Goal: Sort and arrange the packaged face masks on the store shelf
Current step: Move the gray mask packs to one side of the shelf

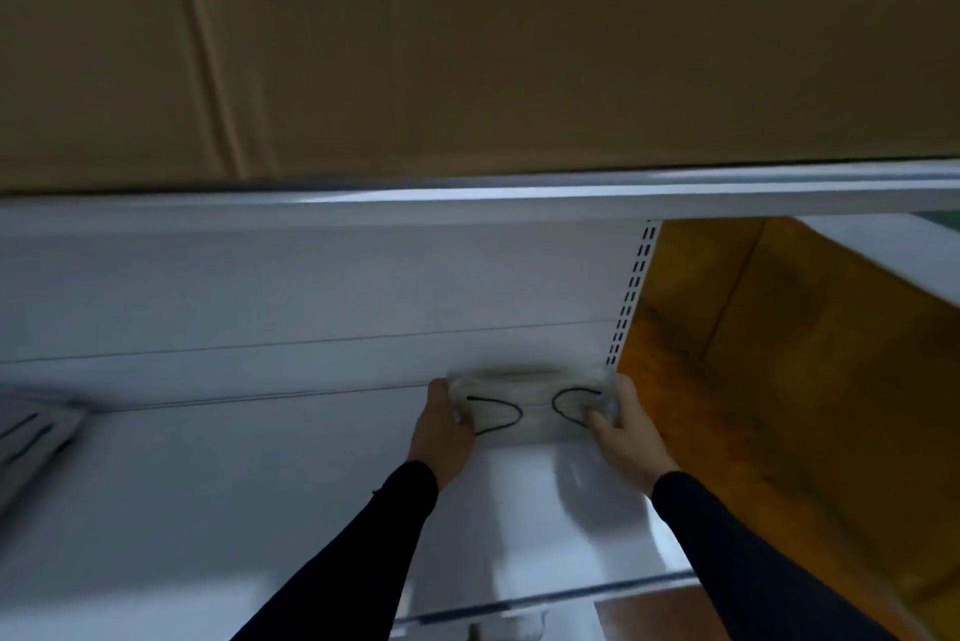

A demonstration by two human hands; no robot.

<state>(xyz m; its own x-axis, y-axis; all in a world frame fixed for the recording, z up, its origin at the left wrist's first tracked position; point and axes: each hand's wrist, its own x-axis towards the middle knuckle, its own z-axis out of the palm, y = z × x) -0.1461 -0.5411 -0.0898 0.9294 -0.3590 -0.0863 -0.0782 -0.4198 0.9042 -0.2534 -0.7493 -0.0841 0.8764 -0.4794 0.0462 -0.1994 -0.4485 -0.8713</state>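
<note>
Stack of packaged face masks [535, 406], clear-wrapped, with black ear loops showing, held between both hands at the back of the white shelf [234, 484], close against the shelf's back panel [311, 287]. Left hand [441, 424] at the stack's left end, fingers [460, 414] curled round that end and grasping it. Right hand [621, 424] at the stack's right end, fingers [602, 419] wrapped over the edge, likewise grasping. Black sleeves [753, 562] covering both forearms. Immediately beyond the right fingers: slotted upright [631, 297] of the shelving, and past it a yellow-orange panel [779, 354]. Well to the left of the left fingers, at the frame edge: another mask pack [36, 437], blurred, lying on the same shelf. Above the fingers: front edge of the upper shelf [467, 209], carrying a large cardboard box [467, 42]. View softened by motion blur; whether the stack rests on the shelf cannot be told.
</note>
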